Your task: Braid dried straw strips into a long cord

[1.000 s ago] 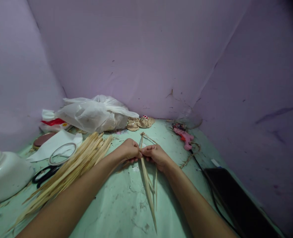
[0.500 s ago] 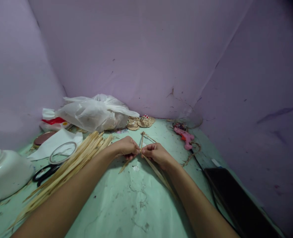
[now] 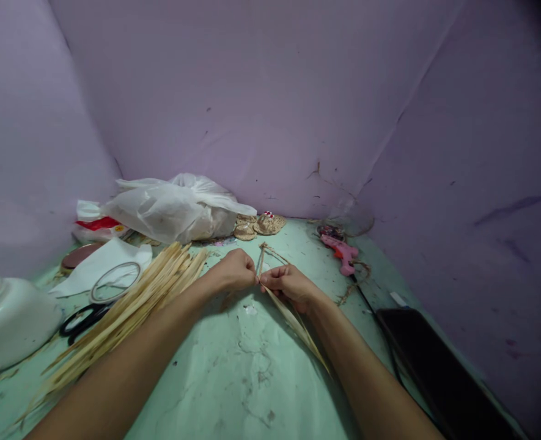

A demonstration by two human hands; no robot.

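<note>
Near the middle of the green table, my left hand (image 3: 239,269) and my right hand (image 3: 287,284) meet, fingertips nearly touching. Both are closed on a thin braided cord (image 3: 276,254) of dry fibre, which loops away behind the fingers. From under my right hand a pale flat fibre strip (image 3: 300,327) trails toward the front right. A bundle of dry strips (image 3: 128,315) lies to the left, partly behind my left forearm.
Black-handled scissors (image 3: 84,321), a white ring (image 3: 114,282) and a white pot (image 3: 16,318) lie left. Behind are a plastic bag (image 3: 173,208) and woven pieces (image 3: 269,224). A pink glue gun (image 3: 343,253) and a dark flat object (image 3: 435,366) are right.
My left hand has turned slightly, its fingers curled tighter. The short strip end below it is now mostly out of sight. The trailing strip by my right hand has shifted a little.
</note>
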